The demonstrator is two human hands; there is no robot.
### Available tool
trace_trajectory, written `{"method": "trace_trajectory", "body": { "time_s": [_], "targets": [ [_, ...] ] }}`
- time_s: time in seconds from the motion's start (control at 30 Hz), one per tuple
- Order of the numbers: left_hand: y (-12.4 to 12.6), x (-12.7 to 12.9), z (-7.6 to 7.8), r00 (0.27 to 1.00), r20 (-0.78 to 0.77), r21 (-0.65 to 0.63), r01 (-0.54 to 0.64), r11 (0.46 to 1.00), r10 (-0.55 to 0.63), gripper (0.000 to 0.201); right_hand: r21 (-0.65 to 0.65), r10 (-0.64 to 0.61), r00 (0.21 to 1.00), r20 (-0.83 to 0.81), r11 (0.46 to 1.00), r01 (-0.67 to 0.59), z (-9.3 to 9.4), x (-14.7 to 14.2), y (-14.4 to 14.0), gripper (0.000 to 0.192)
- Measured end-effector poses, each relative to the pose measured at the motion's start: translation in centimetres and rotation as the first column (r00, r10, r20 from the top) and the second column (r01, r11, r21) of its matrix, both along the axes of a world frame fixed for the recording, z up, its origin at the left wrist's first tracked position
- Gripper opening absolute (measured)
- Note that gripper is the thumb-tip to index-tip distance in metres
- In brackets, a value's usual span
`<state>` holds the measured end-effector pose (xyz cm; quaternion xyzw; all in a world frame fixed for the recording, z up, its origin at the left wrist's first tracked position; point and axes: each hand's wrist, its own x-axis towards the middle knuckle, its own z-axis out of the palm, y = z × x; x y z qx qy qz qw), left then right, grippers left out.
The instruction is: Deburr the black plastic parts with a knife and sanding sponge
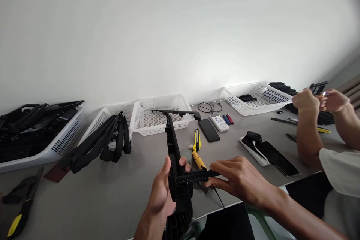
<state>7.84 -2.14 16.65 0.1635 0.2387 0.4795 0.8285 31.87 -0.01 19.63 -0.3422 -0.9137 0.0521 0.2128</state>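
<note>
My left hand (161, 184) is wrapped round a long, ribbed black plastic part (180, 213), which stands up lengthwise in front of me. Across this part lies a black bar with small marks (195, 176), caliper-like in shape. The thumb and fingers of my right hand (239, 180) pinch the bar's right end. Just behind the bar, a yellow-handled tool (199, 159) rests on the table, partly hidden by it. A yellow box cutter (197, 140) lies farther back. Another long black part (180, 113) sits across the rim of the middle white basket (146, 129).
At left, white baskets (64, 142) hold black parts; a yellow-and-black handled tool (21, 213) lies nearer. Toward the right are a phone (209, 130), a white power bank (219, 122), a cable (206, 107) and another basket (244, 109). A co-worker's hands (306, 101) work at far right.
</note>
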Motion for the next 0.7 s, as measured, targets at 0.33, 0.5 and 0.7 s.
{"method": "trace_trajectory", "body": {
  "time_s": [0.33,0.5,0.7],
  "targets": [
    [0.13,-0.04,-0.05,1.0,-0.019,0.015,0.005,1.0,-0.005,0.045,-0.003,0.003,1.0,-0.004,1.0,-0.003,0.05,-0.03,-0.03,0.048],
    [0.15,0.02,-0.16,1.0,0.0,0.009,0.001,1.0,-0.001,0.045,0.003,0.004,1.0,-0.003,1.0,-0.004,-0.05,0.09,-0.01,0.048],
    [-0.02,-0.2,0.26,0.999,0.022,0.001,-0.033,0.999,0.033,0.04,-0.059,-0.011,1.0,-0.025,0.998,0.01,-0.63,-0.16,-0.22,0.046]
  ]
}}
